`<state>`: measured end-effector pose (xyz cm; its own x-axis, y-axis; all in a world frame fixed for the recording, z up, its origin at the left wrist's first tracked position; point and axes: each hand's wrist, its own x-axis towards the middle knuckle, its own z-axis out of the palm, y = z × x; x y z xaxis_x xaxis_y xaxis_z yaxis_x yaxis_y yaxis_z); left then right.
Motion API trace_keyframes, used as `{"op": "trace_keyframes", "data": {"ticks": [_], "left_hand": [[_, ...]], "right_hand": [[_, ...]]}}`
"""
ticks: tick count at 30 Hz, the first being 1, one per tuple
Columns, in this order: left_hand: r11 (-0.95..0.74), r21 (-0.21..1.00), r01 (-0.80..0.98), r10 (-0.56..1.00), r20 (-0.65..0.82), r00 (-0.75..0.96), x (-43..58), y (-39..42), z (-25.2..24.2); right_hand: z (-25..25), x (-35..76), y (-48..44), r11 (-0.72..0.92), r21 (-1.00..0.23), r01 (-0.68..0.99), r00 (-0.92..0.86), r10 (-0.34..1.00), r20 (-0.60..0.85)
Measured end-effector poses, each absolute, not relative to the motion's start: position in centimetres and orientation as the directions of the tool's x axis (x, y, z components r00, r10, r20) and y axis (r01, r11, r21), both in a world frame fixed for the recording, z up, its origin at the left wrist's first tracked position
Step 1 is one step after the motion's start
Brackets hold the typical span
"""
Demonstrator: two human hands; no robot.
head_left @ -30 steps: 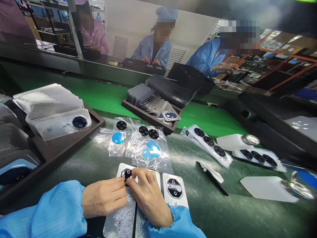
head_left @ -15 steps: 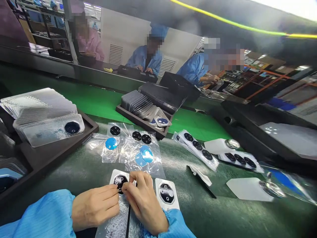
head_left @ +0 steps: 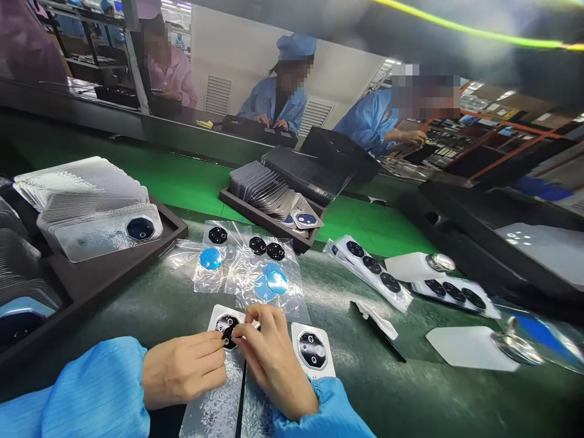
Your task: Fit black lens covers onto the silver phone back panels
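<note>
A phone back panel [head_left: 213,395] with frosted patterning lies before me, a black octagonal camera lens plate [head_left: 222,325] at its top. My left hand [head_left: 187,371] is closed in a pinch at the plate's lower edge. From the other side my right hand [head_left: 274,362] pinches at the same spot, thumb and forefinger together. Something small and dark shows between the two sets of fingertips, too small to name. Under my right hand lies another panel, mostly covered. To its right, a white-edged panel [head_left: 329,367] carries its own black lens plate [head_left: 312,350].
Clear film [head_left: 296,304] with black discs and blue round stickers [head_left: 210,258] lies beyond my hands. Trays of stacked panels stand at left [head_left: 176,219] and centre [head_left: 274,224]. On the right are strips of black discs [head_left: 371,264] and a white pointed card [head_left: 465,348]. Co-workers sit opposite.
The whole view has shifted slightly, moving things a little to the right. Both hands stay pinched at the lens plate; the dark bit between their fingertips shows more clearly.
</note>
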<state>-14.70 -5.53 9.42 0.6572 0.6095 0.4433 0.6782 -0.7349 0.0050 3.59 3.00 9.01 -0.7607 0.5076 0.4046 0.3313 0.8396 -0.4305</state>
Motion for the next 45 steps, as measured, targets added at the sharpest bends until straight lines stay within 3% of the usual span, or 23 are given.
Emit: {"op": "trace_keyframes", "data": {"ticks": [4, 11, 21, 23, 25, 28, 32, 36, 42, 45], "left_hand": [[-0.736, -0.001, 0.677, 0.601, 0.460, 0.653, -14.6, -5.5, 9.5], [-0.744, 0.004, 0.668, 0.596, 0.457, 0.660, -14.7, -5.5, 9.7], [-0.743, 0.007, 0.669, 0.599, 0.454, 0.660, -14.7, -5.6, 9.6], [-0.744, 0.009, 0.668, 0.600, 0.448, 0.662, -14.8, -5.6, 9.6], [-0.748, 0.019, 0.664, 0.601, 0.445, 0.664, -14.8, -5.6, 9.7], [-0.755, 0.029, 0.656, 0.599, 0.437, 0.671, -15.0, -5.6, 9.4], [-0.757, 0.042, 0.652, 0.601, 0.435, 0.670, -15.1, -5.6, 9.1], [-0.767, 0.077, 0.637, 0.598, 0.443, 0.668, -15.3, -5.4, 9.2], [-0.771, 0.066, 0.633, 0.598, 0.414, 0.686, -15.3, -5.3, 9.6], [-0.754, 0.054, 0.654, 0.619, 0.392, 0.681, -15.3, -5.4, 9.8]], "right_hand": [[8.9, 3.3, 2.8, 0.882, -0.332, 0.334, -0.813, 0.448, 0.371], [8.6, 3.4, 2.8, 0.887, -0.327, 0.324, -0.772, 0.448, 0.451], [9.1, 3.2, 3.0, 0.908, -0.292, 0.299, -0.814, 0.403, 0.418], [9.4, 3.3, 3.4, 0.896, -0.341, 0.284, -0.820, 0.411, 0.397], [10.1, 3.8, 4.0, 0.838, -0.470, 0.277, -0.764, 0.489, 0.422], [11.3, 5.4, 5.4, 0.648, -0.719, 0.251, -0.545, 0.708, 0.448], [12.0, 8.7, 6.5, 0.361, -0.907, 0.215, -0.361, 0.893, 0.270], [11.8, 13.2, 6.4, 0.256, -0.932, 0.255, -0.282, 0.942, 0.182], [12.0, 20.7, 4.7, 0.060, -0.859, 0.508, 0.045, 0.994, 0.096], [11.6, 23.4, 3.8, 0.051, -0.851, 0.523, 0.030, 0.997, 0.078]]}}
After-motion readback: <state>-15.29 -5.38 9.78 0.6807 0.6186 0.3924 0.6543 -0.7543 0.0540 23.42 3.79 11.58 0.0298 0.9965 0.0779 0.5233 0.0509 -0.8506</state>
